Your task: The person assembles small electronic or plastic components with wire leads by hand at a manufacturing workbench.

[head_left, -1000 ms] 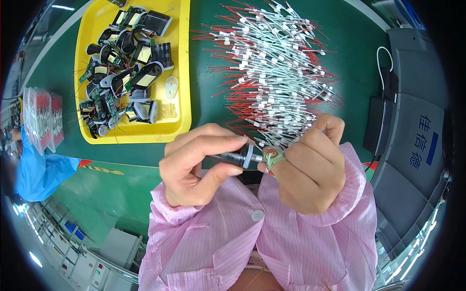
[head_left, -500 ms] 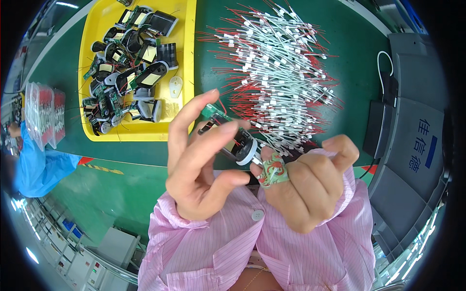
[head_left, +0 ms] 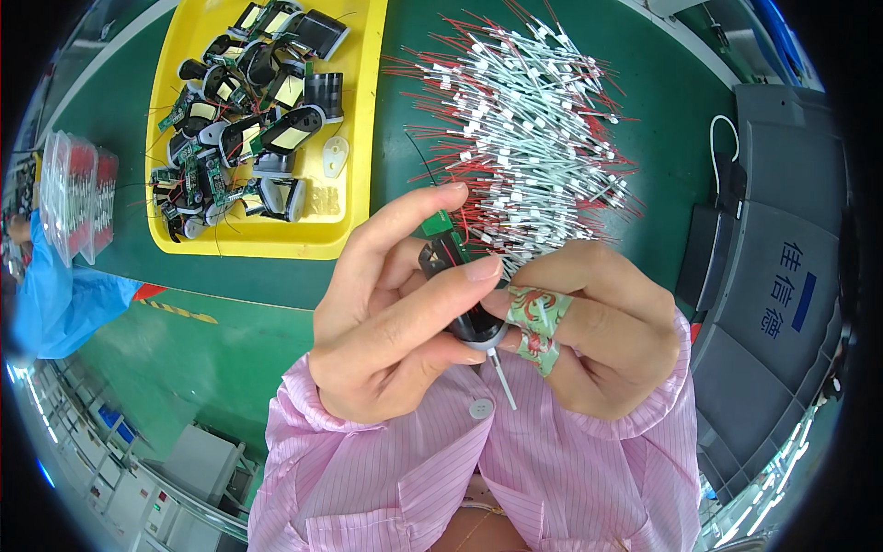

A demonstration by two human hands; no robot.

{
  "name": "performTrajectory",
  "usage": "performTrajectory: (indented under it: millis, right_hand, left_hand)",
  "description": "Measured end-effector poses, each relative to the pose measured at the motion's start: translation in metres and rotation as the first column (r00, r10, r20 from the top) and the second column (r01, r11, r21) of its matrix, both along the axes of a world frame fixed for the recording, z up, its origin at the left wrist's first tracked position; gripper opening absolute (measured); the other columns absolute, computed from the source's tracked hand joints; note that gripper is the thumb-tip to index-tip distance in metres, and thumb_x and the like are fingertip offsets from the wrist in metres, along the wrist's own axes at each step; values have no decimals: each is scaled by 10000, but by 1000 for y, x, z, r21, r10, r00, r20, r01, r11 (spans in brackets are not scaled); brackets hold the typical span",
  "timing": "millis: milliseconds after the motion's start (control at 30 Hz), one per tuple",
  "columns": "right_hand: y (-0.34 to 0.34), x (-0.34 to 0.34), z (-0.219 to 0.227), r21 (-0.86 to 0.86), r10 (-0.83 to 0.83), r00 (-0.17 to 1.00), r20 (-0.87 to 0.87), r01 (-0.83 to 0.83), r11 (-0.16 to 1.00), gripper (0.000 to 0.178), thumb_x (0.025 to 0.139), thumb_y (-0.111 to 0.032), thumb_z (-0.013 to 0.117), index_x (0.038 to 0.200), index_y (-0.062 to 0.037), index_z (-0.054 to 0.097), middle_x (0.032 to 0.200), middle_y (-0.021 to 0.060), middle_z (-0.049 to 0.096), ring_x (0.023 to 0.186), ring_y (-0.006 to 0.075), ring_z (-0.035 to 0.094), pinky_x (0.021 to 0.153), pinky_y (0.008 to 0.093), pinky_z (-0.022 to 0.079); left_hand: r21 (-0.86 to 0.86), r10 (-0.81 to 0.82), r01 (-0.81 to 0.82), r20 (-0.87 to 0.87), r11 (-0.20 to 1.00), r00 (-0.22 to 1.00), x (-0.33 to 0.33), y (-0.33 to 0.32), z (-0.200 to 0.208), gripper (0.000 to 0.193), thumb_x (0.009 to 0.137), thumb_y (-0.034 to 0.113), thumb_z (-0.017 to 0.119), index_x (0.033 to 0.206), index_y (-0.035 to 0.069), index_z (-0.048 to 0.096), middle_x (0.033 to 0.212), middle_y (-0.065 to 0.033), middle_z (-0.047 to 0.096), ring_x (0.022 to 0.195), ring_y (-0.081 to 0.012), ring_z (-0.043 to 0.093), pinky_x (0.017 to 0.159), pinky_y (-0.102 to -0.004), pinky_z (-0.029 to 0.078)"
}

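Since the previous frame, the black unit [head_left: 476, 324] is rotated so that its pale end and thin rod [head_left: 504, 385] point downward, and the left hand [head_left: 377, 331] is drawn in around it. Far left: clear plastic boxes [head_left: 69, 198] stand on the counter [head_left: 681, 120] near a co-worker's blue sleeve [head_left: 64, 308]. Next, a yellow tray [head_left: 359, 170] contains similar units [head_left: 326, 92], several bearing pale rectangular patches [head_left: 291, 138]. Left hand: closed on the black unit, which lies between thumb and fingers, with a green circuit board [head_left: 437, 223] at its upper end. Beyond the hands lies a pile of white-and-red leads [head_left: 529, 138]. Right hand [head_left: 612, 336]: fingers curled narrow, tips at the unit's right side; whether they grip it cannot be told. Patterned green wrap [head_left: 533, 313] covers part of its fingers. Far right: a grey panel [head_left: 782, 216] bears dark printed characters beside a blue bar [head_left: 804, 302].
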State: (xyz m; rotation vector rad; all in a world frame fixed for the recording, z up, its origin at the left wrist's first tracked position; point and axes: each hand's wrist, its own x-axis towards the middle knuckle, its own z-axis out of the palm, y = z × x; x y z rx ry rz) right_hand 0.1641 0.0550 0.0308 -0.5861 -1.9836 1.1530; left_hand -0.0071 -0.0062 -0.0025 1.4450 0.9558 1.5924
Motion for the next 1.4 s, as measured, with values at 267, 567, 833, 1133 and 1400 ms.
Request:
performTrajectory:
  millis: [267, 567, 833, 1133, 1400]
  right_hand:
    - [9, 2, -14, 499, 12, 1000, -22, 1, 866, 278, 492, -50, 678, 708, 84, 566, 818, 204, 584, 542, 209, 518, 371, 278, 386]
    - [9, 3, -17, 308, 56, 998, -30, -44, 951, 259, 468, -45, 656, 683, 53, 550, 776, 162, 555, 562, 209, 514, 353, 274, 351]
    - [12, 3, -21, 439, 27, 999, -19, -16, 898, 269, 464, -52, 658, 697, 43, 562, 786, 145, 550, 558, 209, 513, 351, 285, 337]
    - [15, 1, -10, 346, 83, 985, 152, -132, 929, 222, 599, 4, 755, 678, 35, 549, 768, 152, 598, 572, 230, 541, 469, 304, 408]
    - [16, -1, -16, 263, 92, 993, 67, -107, 959, 206, 604, 26, 744, 697, 47, 561, 781, 158, 600, 559, 225, 543, 444, 299, 398]
  left_hand:
    - [-100, -21, -2, -229, 995, 973, 2, -6, 12, 310, 867, 170, 680, 1082, -52, 654, 1250, -439, 419, 1053, -416, 579, 881, -428, 479]
    - [-114, -72, 54, -165, 992, 984, -4, -5, 8, 333, 859, 170, 689, 1078, -80, 661, 1258, -433, 414, 1062, -421, 569, 880, -413, 480]
    - [-182, -151, 146, -14, 972, 988, -4, -2, 3, 342, 868, 135, 675, 1125, -88, 642, 1264, -434, 406, 1088, -420, 562, 863, -384, 491]
    - [-149, -131, 124, -39, 981, 991, -10, -1, -3, 365, 847, 138, 696, 1127, -90, 641, 1267, -452, 398, 1096, -421, 562, 859, -373, 488]
    - [-139, -115, 103, -85, 985, 990, -12, -1, -5, 377, 838, 118, 698, 1143, -93, 630, 1294, -444, 382, 1151, -458, 524, 896, -397, 468]
